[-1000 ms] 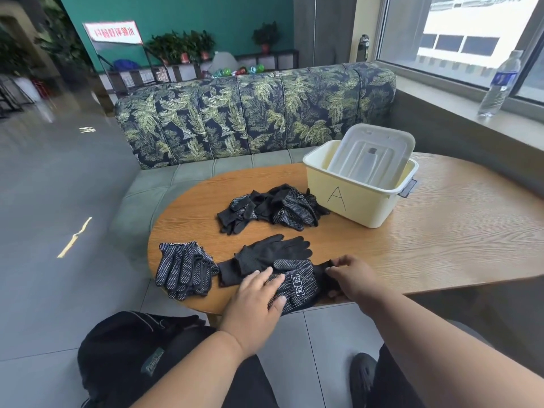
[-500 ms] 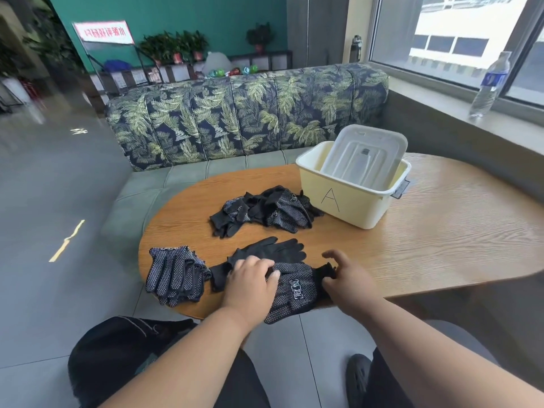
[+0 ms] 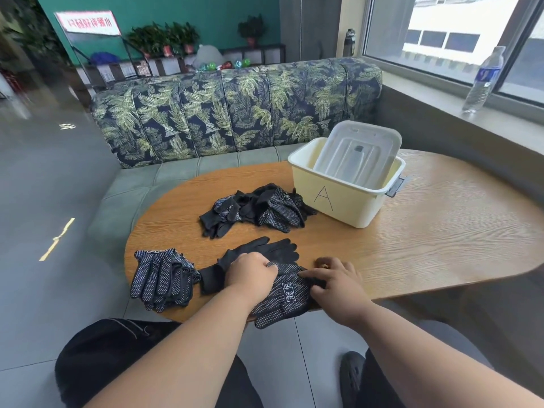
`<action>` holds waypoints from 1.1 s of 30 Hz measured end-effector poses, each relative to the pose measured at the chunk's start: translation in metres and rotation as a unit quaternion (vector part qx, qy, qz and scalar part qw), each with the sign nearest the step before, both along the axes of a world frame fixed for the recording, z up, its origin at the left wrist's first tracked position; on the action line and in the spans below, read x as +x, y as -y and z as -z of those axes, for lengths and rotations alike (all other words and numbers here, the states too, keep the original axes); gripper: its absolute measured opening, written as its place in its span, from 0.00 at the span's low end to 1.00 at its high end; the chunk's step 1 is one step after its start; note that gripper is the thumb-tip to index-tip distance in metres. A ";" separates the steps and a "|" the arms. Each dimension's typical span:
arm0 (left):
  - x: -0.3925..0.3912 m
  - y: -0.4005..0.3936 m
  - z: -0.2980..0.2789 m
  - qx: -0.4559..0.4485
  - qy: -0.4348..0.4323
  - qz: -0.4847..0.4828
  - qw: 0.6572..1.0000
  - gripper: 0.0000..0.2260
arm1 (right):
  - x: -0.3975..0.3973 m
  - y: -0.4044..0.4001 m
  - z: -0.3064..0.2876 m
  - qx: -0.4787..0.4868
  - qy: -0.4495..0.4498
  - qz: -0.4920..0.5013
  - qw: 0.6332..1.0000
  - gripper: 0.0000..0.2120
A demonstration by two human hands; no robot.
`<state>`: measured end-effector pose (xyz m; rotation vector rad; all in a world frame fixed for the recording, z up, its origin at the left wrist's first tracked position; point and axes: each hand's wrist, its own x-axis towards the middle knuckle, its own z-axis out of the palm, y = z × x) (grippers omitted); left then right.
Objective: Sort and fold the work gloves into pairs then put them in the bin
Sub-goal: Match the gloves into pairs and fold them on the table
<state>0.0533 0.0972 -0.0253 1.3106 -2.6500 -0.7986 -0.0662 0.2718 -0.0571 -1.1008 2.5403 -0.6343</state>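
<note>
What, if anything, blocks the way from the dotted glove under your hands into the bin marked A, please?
The translucent plastic lid stands tilted inside the pale yellow bin, covering much of its opening. The black dotted work glove has bare wooden table between it and the bin.

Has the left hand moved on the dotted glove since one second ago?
Yes. The left hand, earlier flat with straight fingers on the dotted glove, has drawn back toward the plain black glove and the table's left end, with its fingers now curled on the fabric.
</note>
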 end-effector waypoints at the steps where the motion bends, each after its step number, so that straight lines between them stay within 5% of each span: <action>1: 0.000 0.001 0.002 0.053 -0.032 -0.015 0.998 0.14 | 0.000 0.001 0.000 -0.004 0.007 0.004 1.000 0.21; 6: -0.004 0.005 0.004 0.156 -0.083 -0.051 0.983 0.08 | 0.000 0.000 -0.001 -0.026 0.027 0.015 0.999 0.20; 23: -0.004 -0.006 0.010 0.136 -0.123 -0.099 0.978 0.14 | -0.014 -0.001 0.014 -0.153 0.022 0.144 0.977 0.03; 33: -0.006 -0.005 0.012 0.116 -0.092 -0.071 0.986 0.16 | -0.012 -0.009 0.008 -0.223 0.098 0.170 0.955 0.09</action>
